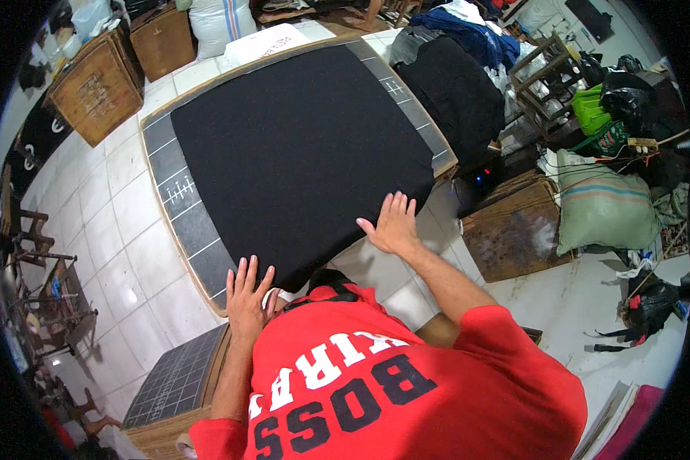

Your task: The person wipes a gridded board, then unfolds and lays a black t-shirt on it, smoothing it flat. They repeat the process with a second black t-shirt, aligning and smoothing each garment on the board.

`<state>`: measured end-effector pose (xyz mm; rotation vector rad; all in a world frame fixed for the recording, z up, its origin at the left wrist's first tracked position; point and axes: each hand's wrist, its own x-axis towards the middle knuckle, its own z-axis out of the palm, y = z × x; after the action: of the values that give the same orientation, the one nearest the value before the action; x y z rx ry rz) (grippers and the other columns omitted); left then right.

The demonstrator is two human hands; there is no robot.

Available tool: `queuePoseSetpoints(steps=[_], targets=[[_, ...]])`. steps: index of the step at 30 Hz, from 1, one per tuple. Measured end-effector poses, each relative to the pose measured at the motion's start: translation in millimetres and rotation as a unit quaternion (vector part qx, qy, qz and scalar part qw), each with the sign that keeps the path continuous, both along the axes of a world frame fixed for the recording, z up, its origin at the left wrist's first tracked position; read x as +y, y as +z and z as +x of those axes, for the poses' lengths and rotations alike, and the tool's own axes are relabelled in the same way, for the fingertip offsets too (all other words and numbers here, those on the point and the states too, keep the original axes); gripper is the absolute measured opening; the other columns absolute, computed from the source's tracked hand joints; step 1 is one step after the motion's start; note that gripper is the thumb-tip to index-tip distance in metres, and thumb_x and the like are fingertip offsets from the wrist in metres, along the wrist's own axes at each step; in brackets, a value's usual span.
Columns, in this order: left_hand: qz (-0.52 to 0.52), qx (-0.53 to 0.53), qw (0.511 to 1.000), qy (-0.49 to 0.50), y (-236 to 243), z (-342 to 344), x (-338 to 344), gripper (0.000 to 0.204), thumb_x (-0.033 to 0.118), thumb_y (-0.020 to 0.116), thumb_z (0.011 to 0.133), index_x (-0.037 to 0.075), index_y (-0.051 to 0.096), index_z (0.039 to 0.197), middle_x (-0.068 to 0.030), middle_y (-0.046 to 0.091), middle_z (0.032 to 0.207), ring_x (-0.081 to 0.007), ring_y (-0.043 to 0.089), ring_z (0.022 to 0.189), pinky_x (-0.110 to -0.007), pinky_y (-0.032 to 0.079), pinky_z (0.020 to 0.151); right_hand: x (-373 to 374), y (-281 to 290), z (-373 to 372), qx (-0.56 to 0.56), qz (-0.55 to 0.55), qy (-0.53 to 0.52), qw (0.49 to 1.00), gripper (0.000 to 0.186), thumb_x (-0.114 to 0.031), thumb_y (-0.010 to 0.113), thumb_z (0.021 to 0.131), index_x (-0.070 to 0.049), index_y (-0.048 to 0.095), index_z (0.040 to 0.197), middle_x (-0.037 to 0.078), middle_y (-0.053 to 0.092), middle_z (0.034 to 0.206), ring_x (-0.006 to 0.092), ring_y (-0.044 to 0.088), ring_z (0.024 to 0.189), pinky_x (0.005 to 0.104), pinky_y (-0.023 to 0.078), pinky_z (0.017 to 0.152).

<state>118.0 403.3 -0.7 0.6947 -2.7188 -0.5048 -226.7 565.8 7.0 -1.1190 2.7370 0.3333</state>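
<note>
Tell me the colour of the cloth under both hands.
Plain black cloth, seen best in the head view.

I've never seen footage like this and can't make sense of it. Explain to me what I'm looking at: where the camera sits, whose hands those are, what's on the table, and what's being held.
There is no machine here. A person wears a wide fisheye camera on the head, looking down, so straight edges bend near the rim. The red shirt at the bottom is that person's own body, and both forearms reach up from it.

On the work table, which has pale ruled marks along its grey border, lies a large piece of black fabric. The left hand and the right hand both lie flat, fingers spread, at the near edge of the fabric. Neither grips anything.

Around the table are white floor tiles, wooden crates, a stuffed sack and piles of dark cloth.
</note>
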Motion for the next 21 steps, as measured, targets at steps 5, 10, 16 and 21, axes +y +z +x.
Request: queuePoseSetpoints(steps=[5,10,16,21], targets=[[-0.029,0.061,0.997,0.046,4.1,-14.2,-9.6,0.024,0.026,0.076,0.091,0.009,0.08,0.108,-0.0118,0.07,0.133,-0.0309,0.061,0.128,-0.05,0.04,0.11,-60.2,0.9,-73.7,0.127,-0.244,-0.029,0.961,0.087,-0.05,0.049,0.104,0.02,0.028,0.152,0.04,0.029,0.16,0.0499,0.022,0.154,0.0606,0.013,0.126],[0.011,0.072,0.996,0.06,11.5,-14.5,-28.1,0.02,0.019,0.076,0.089,0.005,0.076,0.104,-0.0113,0.073,0.124,-0.0312,0.065,0.119,-0.048,0.043,0.106,-59.1,-23.0,-133.5,0.159,-0.251,-0.156,0.942,0.089,-0.058,0.057,0.098,0.014,0.039,0.148,0.034,0.04,0.154,0.0456,0.031,0.148,0.0581,0.028,0.118],[-0.074,0.005,0.88,0.47,-32.1,34.3,-47.4,0.06,0.032,0.066,0.1,-0.001,0.052,0.148,-0.0284,0.048,0.153,-0.0444,0.044,0.143,-0.052,0.033,0.118,35.9,-30.7,-189.0,0.074,-0.021,-0.38,0.922,0.105,-0.074,0.035,0.099,0.017,0.033,0.152,0.035,0.037,0.157,0.0461,0.029,0.15,0.0628,0.018,0.122],[0.289,0.132,0.809,0.495,-66.9,46.1,-48.4,0.064,0.045,0.041,0.111,-0.008,0.049,0.148,-0.0298,0.051,0.15,-0.0376,0.048,0.141,-0.043,0.035,0.117,35.6,-33.0,-289.6,0.147,-0.294,-0.304,0.894,0.085,-0.056,0.041,0.107,0.011,0.028,0.157,0.033,0.035,0.161,0.046,0.032,0.151,0.0504,0.029,0.124]])
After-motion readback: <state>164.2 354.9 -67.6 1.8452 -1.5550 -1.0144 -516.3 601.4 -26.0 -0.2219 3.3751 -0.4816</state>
